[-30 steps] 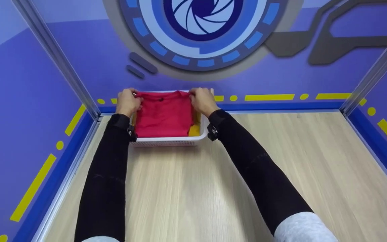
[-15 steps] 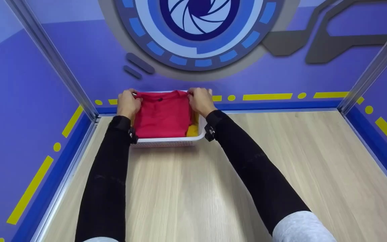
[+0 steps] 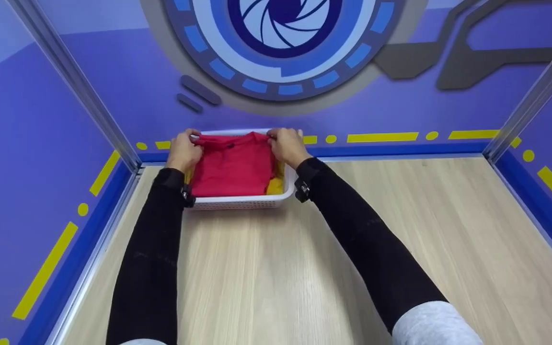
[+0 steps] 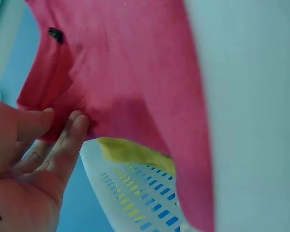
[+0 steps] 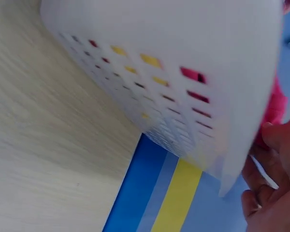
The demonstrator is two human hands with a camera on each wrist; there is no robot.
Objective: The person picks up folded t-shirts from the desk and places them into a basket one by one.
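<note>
A folded red garment (image 3: 233, 163) lies in a white slotted basket (image 3: 237, 201) at the back of the table, on top of a yellow cloth (image 3: 276, 184). My left hand (image 3: 183, 149) pinches the garment's far left corner; the left wrist view shows the fingers (image 4: 70, 133) curled on the red fabric (image 4: 135, 82) above the yellow cloth (image 4: 130, 152). My right hand (image 3: 288, 143) grips the far right corner. In the right wrist view the basket wall (image 5: 159, 72) fills the frame and my fingers (image 5: 275, 193) hold red cloth (image 5: 275, 106) at its edge.
The basket sits against the purple back wall with its blue and yellow stripe (image 3: 381, 139). Light wooden tabletop (image 3: 304, 268) stretches in front and to the right. Metal frame posts (image 3: 74, 81) stand at the left and right corners.
Both hands have lifted the garment's far edge slightly, so it bunches up a little. The basket stays in place.
</note>
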